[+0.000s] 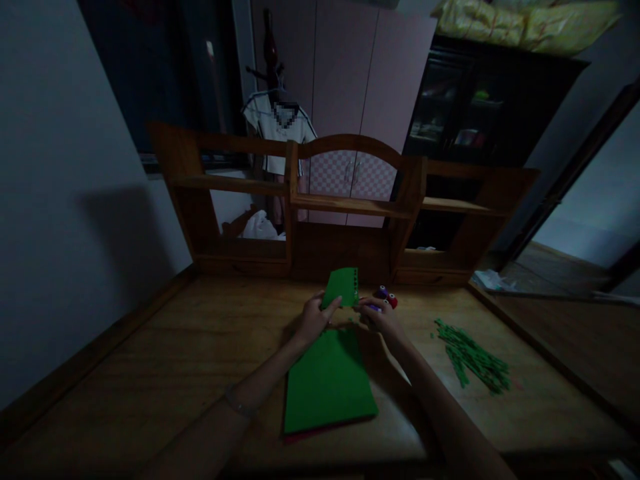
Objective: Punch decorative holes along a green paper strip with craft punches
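Note:
My left hand [315, 317] grips a small green sheet [341, 287] by its lower left side, thumb on top. Dark marks or notches run down the sheet's right edge. At that edge, my right hand [377, 315] is closed around a purple object [373, 308], whose shape is mostly hidden by the fingers. Below both hands a stack of larger green sheets [327, 383] lies on the wooden table, with a red layer showing at its bottom edge. Small green bits lie between the stack and my hands.
A pile of thin green strips [473, 357] lies on the table [225, 333] to the right. Red and purple round items [393, 301] sit just beyond my right hand. A wooden shelf unit [345, 203] stands along the back edge.

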{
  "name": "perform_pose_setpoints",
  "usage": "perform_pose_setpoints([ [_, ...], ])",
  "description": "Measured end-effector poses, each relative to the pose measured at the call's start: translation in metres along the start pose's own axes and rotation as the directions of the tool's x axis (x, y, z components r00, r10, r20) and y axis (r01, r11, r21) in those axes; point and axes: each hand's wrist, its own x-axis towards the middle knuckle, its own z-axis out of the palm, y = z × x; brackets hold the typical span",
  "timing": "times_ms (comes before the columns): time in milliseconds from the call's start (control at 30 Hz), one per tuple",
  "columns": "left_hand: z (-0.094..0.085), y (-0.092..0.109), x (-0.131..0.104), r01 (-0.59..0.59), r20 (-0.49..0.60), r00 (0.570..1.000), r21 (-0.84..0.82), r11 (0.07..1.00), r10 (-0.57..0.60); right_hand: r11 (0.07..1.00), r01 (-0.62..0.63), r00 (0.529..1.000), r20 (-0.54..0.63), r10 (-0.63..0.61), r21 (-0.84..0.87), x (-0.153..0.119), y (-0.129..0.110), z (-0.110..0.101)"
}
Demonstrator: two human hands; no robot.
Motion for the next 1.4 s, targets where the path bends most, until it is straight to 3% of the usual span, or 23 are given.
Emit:
perform_pose_setpoints([
  [300,-0.001,-0.006,0.003,0.045,-0.056,0.997,0.015,0.999,-0.044,0.994,0.085,0.996,0.037,-0.082,-0.072,-0.003,-0.006,-0.001],
  [533,-0.002,-0.008,0.003,0.052,-0.001,0.999,0.02,0.998,-0.052,0.999,0.022,1.0,0.012,-0.022,-0.041,-0.003,-0.01,-0.001],
  [967,0.0,-0.017,0.006,0.075,0.009,0.997,0.053,0.996,-0.075,0.984,0.125,0.991,-0.028,-0.13,-0.123,-0.002,0.0,0.001],
  [1400,0.001,-0.019,0.006,0.07,0.003,0.998,0.025,0.997,-0.07,0.967,0.149,0.987,-0.023,-0.157,-0.205,-0.001,-0.002,0.002],
])
